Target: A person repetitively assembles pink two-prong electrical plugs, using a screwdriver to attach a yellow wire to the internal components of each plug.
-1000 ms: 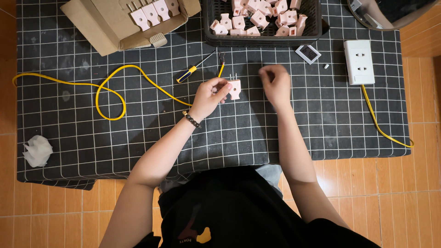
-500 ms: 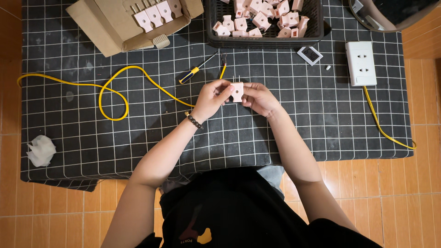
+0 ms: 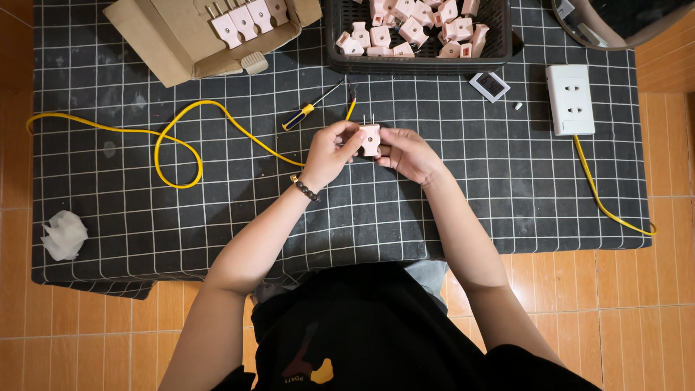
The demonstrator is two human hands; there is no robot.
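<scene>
- Two bare hands meet over the middle of a black grid-patterned mat [image 3: 217,217], seen from above; the mat's left and near edges show orange tiled floor beyond.
- Far left, a crumpled white tissue [image 3: 64,235] lies near the mat's edge, apart from the work.
- A yellow cable [image 3: 177,156] loops across the left half, its end running toward the hands.
- An open cardboard box [image 3: 188,36] of pink plugs sits at the top left.
- A yellow-handled screwdriver [image 3: 308,110] lies just beyond the hands, within easy reach.
- The left hand [image 3: 326,153] pinches the pink plug [image 3: 370,139], prongs pointing away.
- The right hand [image 3: 407,153] closes on the same plug's other side, steadying it.
- A black basket [image 3: 427,61] of plugs sits top centre.
- A white socket block [image 3: 570,98] lies right, with bare mat below.
</scene>
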